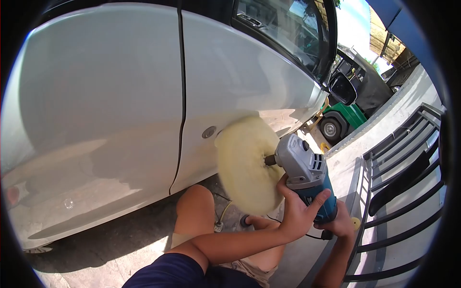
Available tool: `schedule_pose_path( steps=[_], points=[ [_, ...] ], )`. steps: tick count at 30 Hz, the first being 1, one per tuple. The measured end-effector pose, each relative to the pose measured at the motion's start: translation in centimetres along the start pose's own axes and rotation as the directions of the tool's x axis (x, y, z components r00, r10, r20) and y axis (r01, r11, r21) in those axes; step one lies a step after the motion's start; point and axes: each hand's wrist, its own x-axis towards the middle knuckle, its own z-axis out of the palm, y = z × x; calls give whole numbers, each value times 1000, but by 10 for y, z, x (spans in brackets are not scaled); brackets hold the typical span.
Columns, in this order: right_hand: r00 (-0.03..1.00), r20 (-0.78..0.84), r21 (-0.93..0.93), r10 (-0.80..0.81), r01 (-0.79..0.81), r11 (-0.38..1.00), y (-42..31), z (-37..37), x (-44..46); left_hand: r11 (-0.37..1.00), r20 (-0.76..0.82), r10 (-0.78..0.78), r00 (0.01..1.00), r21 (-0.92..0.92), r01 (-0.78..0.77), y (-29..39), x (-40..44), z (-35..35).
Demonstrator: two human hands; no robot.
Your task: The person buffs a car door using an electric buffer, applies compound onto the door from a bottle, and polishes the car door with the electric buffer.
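My left hand (300, 211) is closed around the front of the blue body of a power polisher (319, 194) with a grey metal head. Behind it, my right hand (340, 221) grips the rear end of the tool. A large, round, cream-coloured fluffy pad (247, 165) sits on the tool's spindle, its edge close to the silver car door (240, 86). Whether the pad touches the door cannot be made out. Just left of the pad is a small round emblem (209, 132) on the car's side.
A black metal railing (403, 247) runs along the white wall at the right. The car's side mirror (343, 89) sticks out near a green vehicle (349, 115). A yellowish cord with a socket (219, 226) lies on the ground between my legs.
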Motion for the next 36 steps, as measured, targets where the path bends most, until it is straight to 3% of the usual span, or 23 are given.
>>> schedule_pose_path(
  steps=[10, 14, 17, 24, 27, 30, 36],
  points=[
    [994, 49, 265, 100, -110, 958, 99, 15, 58, 941, 39, -196, 980, 288, 177, -88, 43, -7],
    [997, 63, 302, 48, -65, 951, 126, 27, 67, 949, 50, -204, 978, 256, 185, -97, 43, -15],
    [999, 37, 297, -26, 14, 955, 115, 32, 64, 934, 55, -124, 991, 344, 98, -81, 37, -18],
    [994, 63, 199, -94, 80, 977, 53, 38, 37, 974, 43, -35, 998, 227, 24, -15, -1, -30],
    [982, 79, 248, -172, 148, 957, 30, 55, 27, 984, 60, 18, 998, 174, -28, 8, -17, -46],
    [935, 70, 274, -348, 317, 908, 31, 75, 28, 976, 66, 31, 997, 211, -44, 32, -31, -61],
    [918, 54, 249, -394, 370, 895, 37, 103, 29, 967, 42, 75, 996, 239, -83, 43, -42, -83]
  ],
)
